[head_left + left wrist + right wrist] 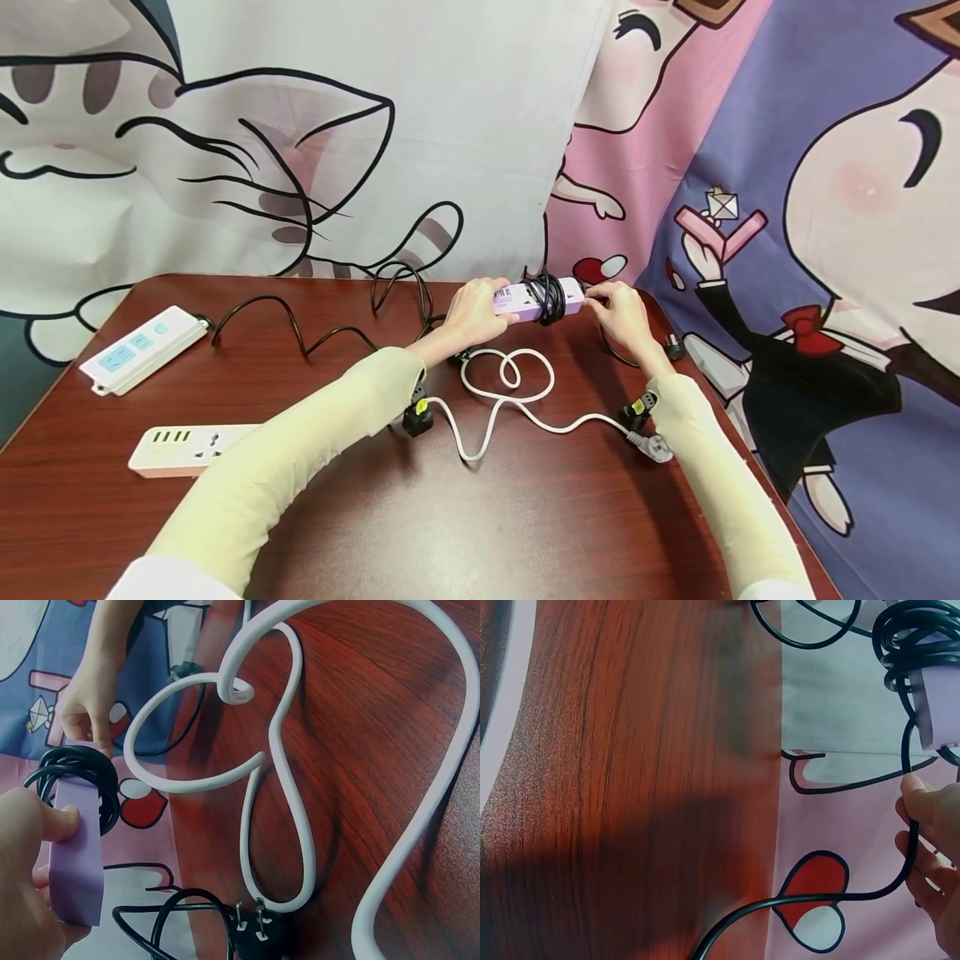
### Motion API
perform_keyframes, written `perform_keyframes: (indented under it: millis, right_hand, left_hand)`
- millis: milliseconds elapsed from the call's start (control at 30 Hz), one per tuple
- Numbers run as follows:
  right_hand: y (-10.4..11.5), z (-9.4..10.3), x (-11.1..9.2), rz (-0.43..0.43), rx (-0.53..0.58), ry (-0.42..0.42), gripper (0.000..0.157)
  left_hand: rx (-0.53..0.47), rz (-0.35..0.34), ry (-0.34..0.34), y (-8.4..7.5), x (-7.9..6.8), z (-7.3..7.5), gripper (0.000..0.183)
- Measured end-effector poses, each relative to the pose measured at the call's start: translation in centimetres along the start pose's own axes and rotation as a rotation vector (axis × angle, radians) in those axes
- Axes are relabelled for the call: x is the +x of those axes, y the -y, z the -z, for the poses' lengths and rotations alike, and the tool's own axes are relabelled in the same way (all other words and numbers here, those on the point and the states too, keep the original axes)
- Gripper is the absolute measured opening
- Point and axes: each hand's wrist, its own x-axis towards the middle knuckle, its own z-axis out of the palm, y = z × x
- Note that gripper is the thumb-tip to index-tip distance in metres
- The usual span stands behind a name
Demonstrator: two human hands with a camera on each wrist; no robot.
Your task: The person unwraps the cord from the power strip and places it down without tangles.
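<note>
My left hand (476,310) grips one end of a purple-and-white power strip (517,304), held up over the far side of the table. A black cord (551,300) is wound in several loops round the strip's middle. In the left wrist view the thumb presses on the strip's purple side (79,862). At the strip's other end, my right hand (624,315) pinches a length of that black cord between thumb and fingers. In the right wrist view, the held cord (906,742) runs from the coil through the fingers and down toward the table. A black plug (673,346) lies near the right edge.
On the left lies a white power strip with blue sockets (146,350). Nearer stands a white-and-pink strip (187,446), partly behind the left sleeve. A looped white cord (491,417) ends in a plug (656,448). A black cord (277,302) and another black plug (259,930) lie behind.
</note>
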Motion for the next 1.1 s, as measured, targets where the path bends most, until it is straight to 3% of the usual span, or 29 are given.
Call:
perform_keyframes:
  millis: [667,1100]
  right_hand:
    - [0.6,0.8,0.1,-0.111,-0.045,-0.105,0.016]
    - [0.2,1.7,-1.0,-0.119,-0.045,-0.167,0.014]
  left_hand:
    - [-0.006,-0.003,0.0,0.1,-0.4,-0.5,0.054]
    - [-0.009,0.019,-0.035,0.5,-0.4,-0.7,0.054]
